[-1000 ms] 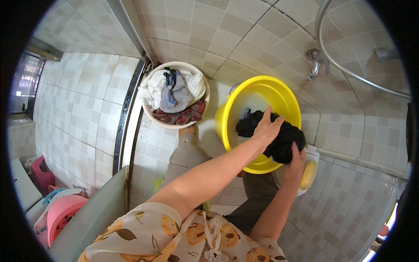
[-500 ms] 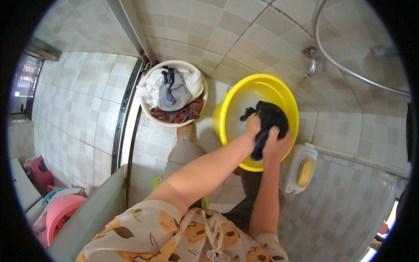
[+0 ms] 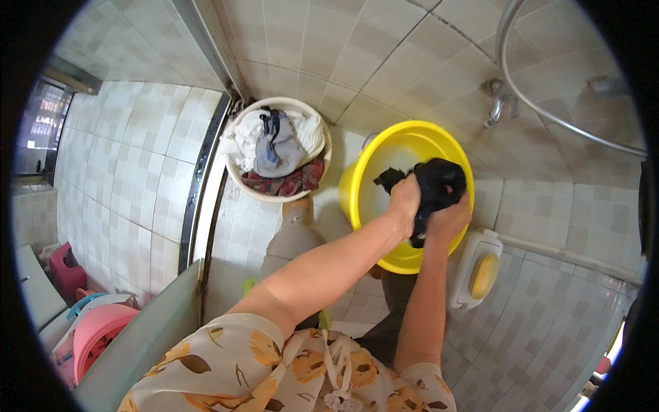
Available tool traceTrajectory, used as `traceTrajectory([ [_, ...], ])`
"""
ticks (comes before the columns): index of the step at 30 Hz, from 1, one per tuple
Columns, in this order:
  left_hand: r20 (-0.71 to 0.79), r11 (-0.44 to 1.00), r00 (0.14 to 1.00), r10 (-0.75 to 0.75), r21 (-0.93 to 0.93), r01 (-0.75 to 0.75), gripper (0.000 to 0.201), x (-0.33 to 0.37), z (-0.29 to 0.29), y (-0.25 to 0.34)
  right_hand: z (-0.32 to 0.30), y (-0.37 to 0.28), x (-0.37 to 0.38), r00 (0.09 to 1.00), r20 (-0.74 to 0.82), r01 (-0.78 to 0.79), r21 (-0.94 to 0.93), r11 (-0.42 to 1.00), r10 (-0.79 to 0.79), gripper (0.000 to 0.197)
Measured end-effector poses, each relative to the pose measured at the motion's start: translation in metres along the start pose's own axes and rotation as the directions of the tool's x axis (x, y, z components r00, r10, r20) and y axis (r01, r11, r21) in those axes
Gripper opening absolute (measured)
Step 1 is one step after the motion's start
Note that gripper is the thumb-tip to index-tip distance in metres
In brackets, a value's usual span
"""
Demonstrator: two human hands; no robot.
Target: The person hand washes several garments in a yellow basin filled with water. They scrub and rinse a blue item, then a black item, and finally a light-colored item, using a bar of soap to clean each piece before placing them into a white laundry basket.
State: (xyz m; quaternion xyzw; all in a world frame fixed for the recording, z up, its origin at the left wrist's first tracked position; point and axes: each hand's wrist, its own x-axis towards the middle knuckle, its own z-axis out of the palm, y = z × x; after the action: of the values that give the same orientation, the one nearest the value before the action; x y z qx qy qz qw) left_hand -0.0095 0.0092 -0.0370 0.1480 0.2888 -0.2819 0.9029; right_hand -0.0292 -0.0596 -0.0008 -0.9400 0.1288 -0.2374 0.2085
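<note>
A yellow bucket (image 3: pixel 355 199) stands on the tiled floor in front of me, with cloudy water inside. Over its right part I hold a bunched black garment (image 3: pixel 439 185); its exact kind does not show. My left hand (image 3: pixel 406 199) is closed round its left side, with a loose dark end sticking out beyond my fingers. My right hand (image 3: pixel 449 221) grips the lower right side near the bucket's rim. Some of the fingers are hidden in the dark cloth.
Left of the bucket sits a pale basin (image 3: pixel 233 180) heaped with white, grey and dark red clothes (image 3: pixel 278 145). A soap box with a yellow bar of soap (image 3: pixel 484 276) lies to the right. A tap (image 3: pixel 495 110) and hose are on the wall. Pink basins (image 3: pixel 103 329) stand at lower left.
Both hands have shifted slightly right with the black garment, which has been turned and bunched differently. The whole view has moved a little.
</note>
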Motion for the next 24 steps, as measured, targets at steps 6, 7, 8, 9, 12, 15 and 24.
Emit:
traceTrajectory([
  [6, 0.052, 1.000, 0.999, -0.004, -0.017, 0.005, 0.033, -0.019, 0.019, 0.007, 0.013, 0.106, 0.017, 0.950, 0.283, -0.275, 0.565, 0.778, 0.130, 0.046],
  [7, 0.057, 1.000, 0.998, -0.015, -0.023, 0.016, 0.034, -0.018, 0.021, 0.006, 0.015, 0.123, 0.008, 0.950, 0.294, -0.283, 0.660, 0.696, 0.107, 0.049],
  [8, 0.048, 0.999, 0.999, -0.008, -0.032, 0.010, 0.035, -0.017, 0.021, 0.010, 0.009, 0.112, 0.000, 0.924, 0.367, -0.333, 0.621, 0.710, 0.113, 0.053],
  [9, 0.036, 0.999, 0.999, 0.005, -0.043, -0.003, 0.037, -0.020, 0.020, 0.016, -0.009, 0.084, -0.005, 0.891, 0.440, -0.378, 0.579, 0.722, 0.113, 0.056],
  [12, 0.007, 0.974, 0.999, 0.047, 0.219, -0.047, 0.036, -0.029, 0.024, 0.018, -0.049, 0.028, -0.015, 0.793, 0.607, -0.539, 0.657, 0.527, 0.054, 0.064],
  [15, 0.062, 0.865, 0.981, 0.185, 0.464, -0.192, 0.039, -0.033, 0.029, 0.011, -0.056, 0.037, -0.018, 0.714, 0.699, -0.623, 0.657, 0.424, -0.035, 0.064],
  [24, 0.296, 0.268, 0.753, 0.587, 0.807, -0.527, 0.026, -0.032, 0.022, 0.019, -0.039, 0.052, -0.019, 0.680, 0.721, -0.646, 0.505, 0.572, 0.132, 0.038],
])
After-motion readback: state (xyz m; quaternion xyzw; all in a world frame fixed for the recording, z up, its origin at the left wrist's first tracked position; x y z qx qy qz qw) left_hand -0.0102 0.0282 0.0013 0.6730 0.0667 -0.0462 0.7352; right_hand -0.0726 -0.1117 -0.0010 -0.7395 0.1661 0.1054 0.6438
